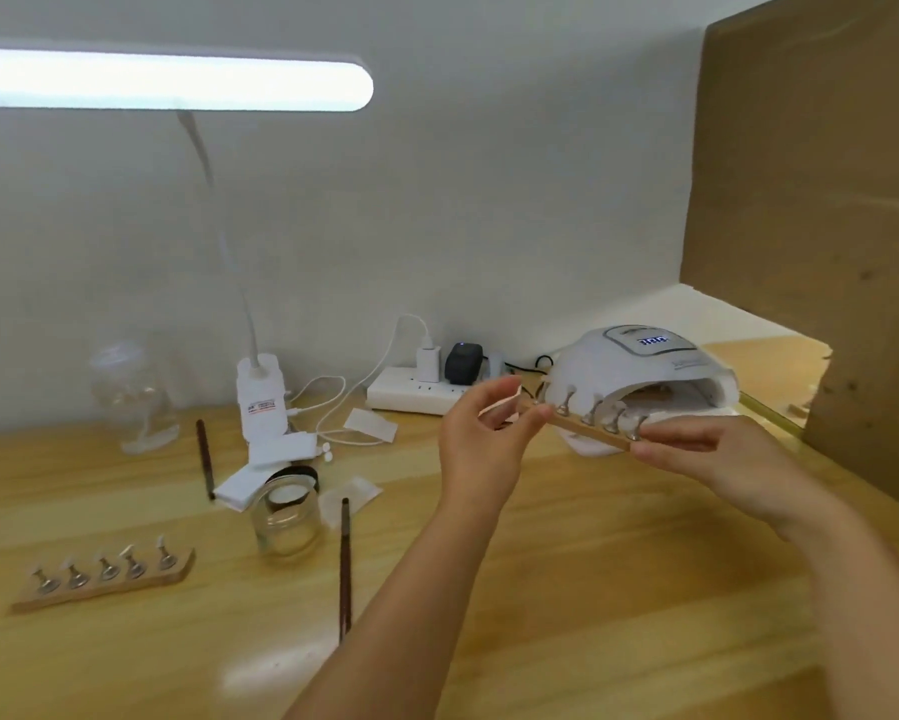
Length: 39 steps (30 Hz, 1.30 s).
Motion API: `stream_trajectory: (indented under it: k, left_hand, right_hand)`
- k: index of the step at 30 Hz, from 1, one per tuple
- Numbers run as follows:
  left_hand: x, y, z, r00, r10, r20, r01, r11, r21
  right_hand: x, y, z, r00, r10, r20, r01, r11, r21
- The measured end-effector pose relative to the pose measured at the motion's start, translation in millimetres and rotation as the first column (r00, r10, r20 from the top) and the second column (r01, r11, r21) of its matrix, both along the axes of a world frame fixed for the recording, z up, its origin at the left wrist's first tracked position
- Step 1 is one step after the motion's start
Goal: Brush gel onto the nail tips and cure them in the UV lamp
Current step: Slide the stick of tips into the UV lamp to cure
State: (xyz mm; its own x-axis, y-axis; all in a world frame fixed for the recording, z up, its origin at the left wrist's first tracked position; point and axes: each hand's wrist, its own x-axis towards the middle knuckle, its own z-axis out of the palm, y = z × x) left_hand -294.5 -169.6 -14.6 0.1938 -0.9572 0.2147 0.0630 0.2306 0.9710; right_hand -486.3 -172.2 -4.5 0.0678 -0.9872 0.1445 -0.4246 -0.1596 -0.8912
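Head view: both hands hold one wooden strip [574, 426] of nail tips [592, 407] in the air, just in front of the mouth of the UV lamp [644, 376]. The left hand [481, 439] pinches the strip's left end between thumb and curled fingers; the right hand [696, 449] holds the right end, fingers stretched along it. The strip tilts down toward the right — its tips stand on small metal stands, pointing up. The lamp sits on the table [540, 589], its display lit.

A second strip [106, 576] with five tips lies at the table's left. Near the middle stands a glass jar [286, 517], and a brush [344, 569] lies just beside it — a second brush [205, 457] lies further back. A desk light [166, 80] glows overhead; a power strip [421, 394] sits against the wall.
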Motion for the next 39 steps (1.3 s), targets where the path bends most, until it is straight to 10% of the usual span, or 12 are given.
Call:
stream_trajectory:
  k: [9, 24, 32, 39]
  left_hand:
    - [-58, -43, -13, 0.824, -0.086, -0.561, 0.208, 0.966, 0.157]
    - [-47, -52, -27, 0.870, -0.089, -0.485, 0.231, 0.942, 0.243]
    - [-41, -59, -28, 0.868, -0.070, -0.492, 0.214, 0.946, 0.243]
    - [-42, -62, -28, 0.858, -0.081, -0.507, 0.206, 0.959, 0.195]
  right_hand:
    - [-29, -21, -20, 0.977, -0.191, 0.097, 0.205, 0.964, -0.168]
    - [-66, -64, -20, 0.990, -0.097, -0.107, 0.111, 0.985, 0.134]
    - [-49, -122, -34, 0.656, -0.247, -0.714, 0.298, 0.953, -0.056]
    - [-43, -144, -29, 0.494, -0.217, -0.842, 0.383, 0.923, -0.013]
